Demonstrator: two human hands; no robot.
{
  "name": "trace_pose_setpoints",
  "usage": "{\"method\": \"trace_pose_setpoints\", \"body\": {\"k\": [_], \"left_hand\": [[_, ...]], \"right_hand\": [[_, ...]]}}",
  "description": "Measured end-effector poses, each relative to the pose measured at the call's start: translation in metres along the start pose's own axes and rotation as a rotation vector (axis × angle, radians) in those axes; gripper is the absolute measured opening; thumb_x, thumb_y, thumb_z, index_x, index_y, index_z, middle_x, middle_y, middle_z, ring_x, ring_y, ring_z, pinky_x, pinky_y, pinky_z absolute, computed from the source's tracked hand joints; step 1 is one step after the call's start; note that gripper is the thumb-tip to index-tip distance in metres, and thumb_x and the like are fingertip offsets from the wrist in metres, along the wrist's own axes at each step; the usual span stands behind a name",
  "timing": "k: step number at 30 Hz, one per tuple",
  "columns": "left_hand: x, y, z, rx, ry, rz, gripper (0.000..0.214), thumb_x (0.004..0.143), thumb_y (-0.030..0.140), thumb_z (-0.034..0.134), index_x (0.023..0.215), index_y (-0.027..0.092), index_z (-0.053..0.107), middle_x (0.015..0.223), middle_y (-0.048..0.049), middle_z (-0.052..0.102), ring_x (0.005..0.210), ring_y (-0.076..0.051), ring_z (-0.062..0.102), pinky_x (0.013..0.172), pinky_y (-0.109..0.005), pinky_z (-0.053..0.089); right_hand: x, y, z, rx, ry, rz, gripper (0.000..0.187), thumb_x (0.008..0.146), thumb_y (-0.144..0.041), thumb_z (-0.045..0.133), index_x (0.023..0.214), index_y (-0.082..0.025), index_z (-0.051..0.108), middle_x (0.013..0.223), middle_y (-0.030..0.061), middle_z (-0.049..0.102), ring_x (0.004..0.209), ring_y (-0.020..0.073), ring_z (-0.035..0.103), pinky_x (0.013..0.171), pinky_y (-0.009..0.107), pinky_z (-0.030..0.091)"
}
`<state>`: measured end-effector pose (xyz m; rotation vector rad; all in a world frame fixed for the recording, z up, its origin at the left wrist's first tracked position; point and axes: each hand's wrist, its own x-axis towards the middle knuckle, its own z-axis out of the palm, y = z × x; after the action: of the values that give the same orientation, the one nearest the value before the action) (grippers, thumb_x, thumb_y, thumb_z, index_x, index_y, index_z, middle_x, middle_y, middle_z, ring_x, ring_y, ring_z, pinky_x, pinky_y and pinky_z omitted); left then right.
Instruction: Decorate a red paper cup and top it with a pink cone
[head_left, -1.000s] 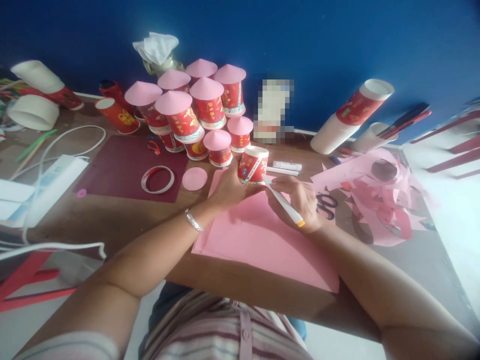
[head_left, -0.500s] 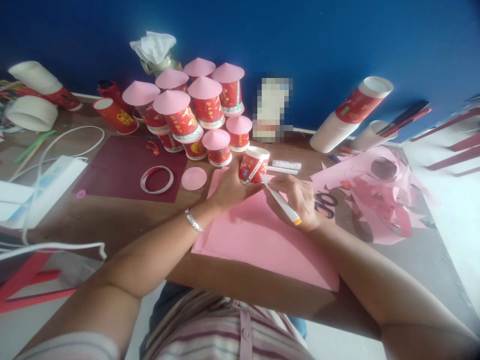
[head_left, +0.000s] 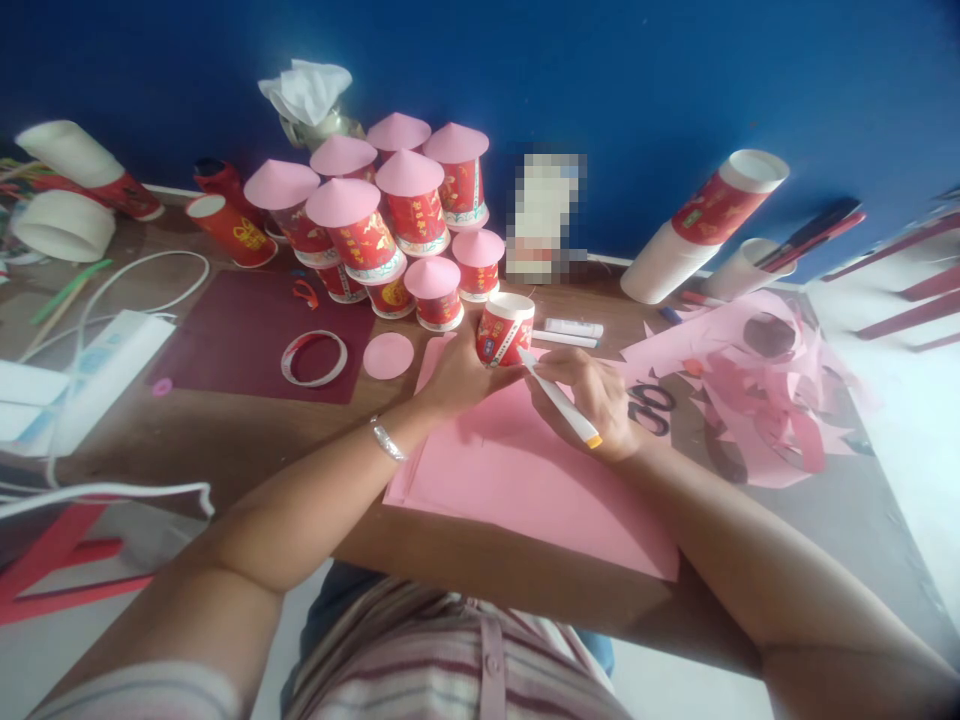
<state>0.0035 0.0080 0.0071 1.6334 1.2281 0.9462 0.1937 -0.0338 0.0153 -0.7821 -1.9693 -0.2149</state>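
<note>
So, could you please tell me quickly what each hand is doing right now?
Left hand: closed on the red cup.
Right hand: closed on the white pen.

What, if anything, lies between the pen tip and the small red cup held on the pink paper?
Nothing visible does. The right hand holds the white pen with its tip right at the base of the red cup, which the left hand grips on the pink paper. The scissors lie off to the right.
</note>
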Motion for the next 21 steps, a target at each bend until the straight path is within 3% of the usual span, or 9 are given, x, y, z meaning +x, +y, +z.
{"method": "trace_pose_setpoints", "body": {"k": [21], "left_hand": [[0.0002, 0.0012, 0.0015, -0.022, 0.032, -0.040, 0.077, 0.063, 0.047, 0.093, 0.122, 0.021, 0.053, 0.111, -0.0082, 0.073, 0.099, -0.027, 0.072, 0.082, -0.035, 0.058]], "right_hand": [[-0.0049, 0.0040, 0.0012, -0.009, -0.039, 0.004, 0.019, 0.093, -0.012, 0.064, 0.106, -0.024, 0.055, 0.088, 0.0006, 0.069, 0.070, 0.0143, 0.069, 0.060, 0.027, 0.056]]}}
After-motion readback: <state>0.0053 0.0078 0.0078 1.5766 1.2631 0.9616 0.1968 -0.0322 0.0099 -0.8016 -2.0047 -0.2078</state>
